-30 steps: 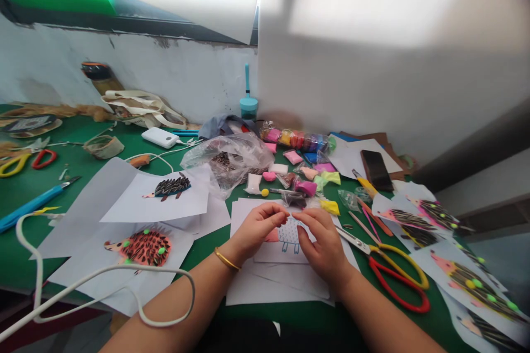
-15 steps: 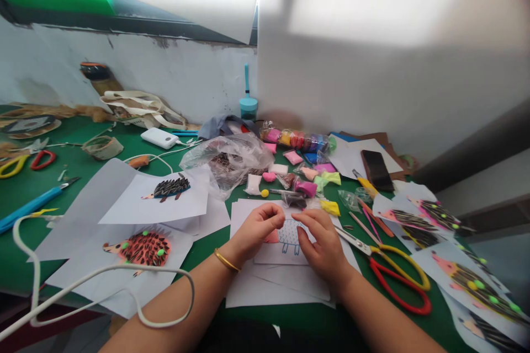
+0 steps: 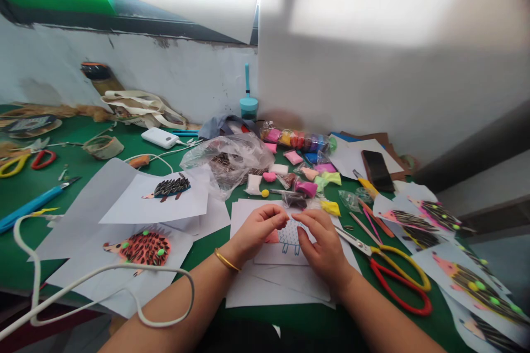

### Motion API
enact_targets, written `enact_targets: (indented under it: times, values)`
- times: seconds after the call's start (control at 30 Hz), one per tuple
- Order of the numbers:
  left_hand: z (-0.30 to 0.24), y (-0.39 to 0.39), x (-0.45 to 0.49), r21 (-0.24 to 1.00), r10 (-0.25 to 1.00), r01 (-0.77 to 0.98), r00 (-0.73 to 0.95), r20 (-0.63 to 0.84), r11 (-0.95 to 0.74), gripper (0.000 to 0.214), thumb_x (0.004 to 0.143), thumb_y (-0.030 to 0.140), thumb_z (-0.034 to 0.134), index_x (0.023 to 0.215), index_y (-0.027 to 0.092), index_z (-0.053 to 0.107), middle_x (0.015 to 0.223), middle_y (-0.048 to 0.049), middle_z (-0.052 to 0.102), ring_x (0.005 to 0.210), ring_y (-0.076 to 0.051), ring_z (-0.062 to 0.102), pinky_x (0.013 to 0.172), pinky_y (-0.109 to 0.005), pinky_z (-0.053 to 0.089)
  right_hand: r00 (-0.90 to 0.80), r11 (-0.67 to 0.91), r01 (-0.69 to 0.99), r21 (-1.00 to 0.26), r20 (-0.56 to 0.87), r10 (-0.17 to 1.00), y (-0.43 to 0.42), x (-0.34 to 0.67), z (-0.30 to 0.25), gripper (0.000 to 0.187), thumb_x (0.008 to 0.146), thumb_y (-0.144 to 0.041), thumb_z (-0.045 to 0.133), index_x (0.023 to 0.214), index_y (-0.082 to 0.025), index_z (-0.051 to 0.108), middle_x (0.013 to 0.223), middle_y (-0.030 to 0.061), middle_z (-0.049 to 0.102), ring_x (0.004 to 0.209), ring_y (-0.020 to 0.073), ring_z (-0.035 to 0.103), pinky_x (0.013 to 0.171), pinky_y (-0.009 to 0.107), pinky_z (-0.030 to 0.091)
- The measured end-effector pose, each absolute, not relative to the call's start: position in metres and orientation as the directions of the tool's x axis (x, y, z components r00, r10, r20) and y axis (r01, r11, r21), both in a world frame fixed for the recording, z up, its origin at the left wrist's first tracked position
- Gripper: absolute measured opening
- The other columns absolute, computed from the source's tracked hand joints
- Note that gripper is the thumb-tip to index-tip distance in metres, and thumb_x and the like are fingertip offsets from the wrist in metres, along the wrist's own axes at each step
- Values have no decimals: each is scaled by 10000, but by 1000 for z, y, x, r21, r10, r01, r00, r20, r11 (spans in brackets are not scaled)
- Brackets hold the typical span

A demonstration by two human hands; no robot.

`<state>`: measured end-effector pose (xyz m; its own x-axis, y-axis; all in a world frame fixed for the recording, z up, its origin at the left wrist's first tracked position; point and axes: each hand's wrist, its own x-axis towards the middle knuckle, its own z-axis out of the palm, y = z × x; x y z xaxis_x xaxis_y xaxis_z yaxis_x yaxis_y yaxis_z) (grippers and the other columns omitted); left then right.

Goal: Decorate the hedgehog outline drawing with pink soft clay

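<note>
Your left hand [image 3: 256, 230] forms a narrow pinch, its fingertips [image 3: 278, 214] gathered just above a white paper sheet [image 3: 281, 251]; you cannot tell from this view whether it holds a tiny scrap. Your right hand [image 3: 325, 242] curves in from the other side, narrowly cupped, with nothing visibly held. The sheet lies near the front edge of the green worktop [image 3: 207, 259], on a loose stack of white paper, its long axis running roughly left to right. Between your hands sits a hedgehog drawing [image 3: 290, 234] with a dotted grey body and blue legs; a pink patch [image 3: 272, 237] at its left end is nearer your left hand. Just beyond your fingers lie soft pink and yellow clay packets [image 3: 305, 187]; to the right are red-and-yellow-handled steel scissors [image 3: 351, 241]; to the left, a finished hedgehog of pink clay and dark seeds [image 3: 143, 248] rests on its own white sheet.
</note>
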<state>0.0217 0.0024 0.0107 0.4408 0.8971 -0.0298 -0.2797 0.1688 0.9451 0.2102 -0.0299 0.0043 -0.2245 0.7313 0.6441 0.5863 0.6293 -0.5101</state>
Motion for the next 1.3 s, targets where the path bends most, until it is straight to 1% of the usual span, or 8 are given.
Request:
enact_targets:
  times: [0.1, 0.23, 0.47, 0.63, 0.77, 0.93, 1.07, 1.3]
  values:
    - [10, 2, 22, 949, 899, -272, 437, -27, 161, 297, 854, 452, 667, 819, 161, 619, 771, -5, 547, 756, -132, 485, 725, -254, 379, -221, 629, 580, -518, 643, 734, -30, 210, 5, 356, 892, -117, 555, 1213, -257, 615, 1056, 74, 591, 982, 231, 569, 869, 434, 488]
    - [11, 2, 21, 961, 907, -238, 419, -28, 140, 306, 794, 428, 740, 760, 176, 571, 722, 18, 495, 752, -133, 487, 730, -248, 377, -218, 627, 583, -517, 644, 733, -31, 210, 5, 352, 892, -120, 557, 1210, -260, 616, 1051, 75, 589, 976, 233, 570, 859, 434, 491]
    - [13, 3, 21, 965, 903, -239, 429, 8, 105, 354, 837, 493, 667, 741, 161, 593, 750, -12, 542, 759, -145, 491, 753, -270, 401, -221, 623, 585, -519, 637, 738, -31, 210, 5, 353, 897, -121, 552, 1213, -265, 611, 1063, 78, 584, 990, 237, 565, 869, 444, 488]
    - [10, 2, 20, 967, 908, -207, 416, -49, 147, 327, 763, 450, 761, 779, 170, 593, 772, 5, 518, 713, -121, 478, 664, -232, 390, -219, 622, 587, -519, 637, 739, -31, 210, 6, 345, 894, -121, 554, 1206, -256, 616, 1056, 78, 584, 984, 235, 565, 859, 434, 489]
    - [11, 2, 20, 968, 888, -178, 452, -82, 179, 308, 773, 447, 753, 840, 177, 620, 809, 6, 523, 696, -112, 457, 612, -218, 375, -221, 628, 588, -510, 645, 731, -31, 210, 6, 344, 894, -126, 552, 1206, -258, 618, 1052, 76, 592, 977, 233, 571, 858, 433, 491]
    - [14, 3, 19, 981, 885, -159, 465, -28, 114, 339, 833, 472, 684, 743, 165, 573, 738, 12, 493, 683, -115, 446, 653, -237, 382, -218, 621, 589, -517, 638, 739, -31, 210, 5, 334, 895, -139, 550, 1196, -261, 628, 1046, 78, 604, 977, 239, 578, 854, 440, 497]
    - [15, 3, 20, 985, 887, -165, 460, 28, 55, 400, 874, 516, 611, 699, 159, 563, 718, 3, 511, 711, -131, 456, 715, -259, 388, -223, 623, 581, -523, 634, 741, -31, 209, 6, 327, 892, -132, 552, 1186, -250, 635, 1039, 79, 601, 968, 234, 575, 846, 431, 496]
    - [16, 3, 22, 959, 890, -234, 455, -35, 158, 381, 855, 524, 628, 779, 150, 632, 767, -19, 564, 716, -136, 471, 709, -261, 381, -229, 627, 575, -526, 633, 740, -32, 208, 8, 347, 892, -115, 556, 1205, -250, 620, 1052, 79, 589, 977, 230, 562, 855, 432, 486]
